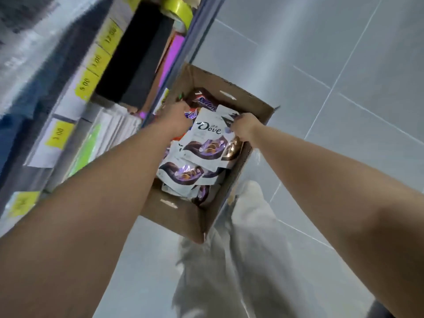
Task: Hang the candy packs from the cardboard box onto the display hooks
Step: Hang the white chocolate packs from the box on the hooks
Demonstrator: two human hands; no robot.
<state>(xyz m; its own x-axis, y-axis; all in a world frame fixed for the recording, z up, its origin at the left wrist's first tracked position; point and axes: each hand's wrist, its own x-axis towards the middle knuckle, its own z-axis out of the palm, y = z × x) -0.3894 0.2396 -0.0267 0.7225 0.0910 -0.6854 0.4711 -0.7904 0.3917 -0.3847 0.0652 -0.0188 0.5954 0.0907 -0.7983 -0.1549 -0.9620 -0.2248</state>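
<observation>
Floor (321, 53): grey tiles under cardboard box (250, 99).
Right grip (243, 128): pinching top Dove pack (206, 138).
Left grip (176, 118): among packs, closure unclear.
Advice: lift by its header.

Grey floor tiles (321, 53) with pale grout lines fill the right side. On the left stands a shelf unit with a blue-grey upright (199, 24); its shelf edges carry blurred yellow price tags (85, 85). A roll of yellow-green tape (181, 9) lies at the top, near a black box (137, 53) and a magenta item (175, 49). White packets (114, 125) stand on a lower shelf. Light grey trousers (247, 249) show below.
</observation>
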